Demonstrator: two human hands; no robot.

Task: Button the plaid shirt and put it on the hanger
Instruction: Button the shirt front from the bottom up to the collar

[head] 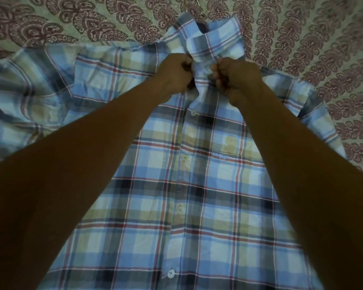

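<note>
left hand [175,75] grip: pinching shirt [197,185] | right hand [237,76] grip: same | forearms extended

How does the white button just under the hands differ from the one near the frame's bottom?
The upper button peeks sideways from the placket edge, partly seen; the lower button lies flat, face up. The upper sits just below the left hand and right hand; the lower lies far from them. Both are white, on the plaid shirt.

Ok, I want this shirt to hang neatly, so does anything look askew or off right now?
On the plaid shirt, the collar is rumpled and partly standing up, and the placket bunches between the left hand and right hand, which both grip it. The small button just below them looks unfastened.
</note>
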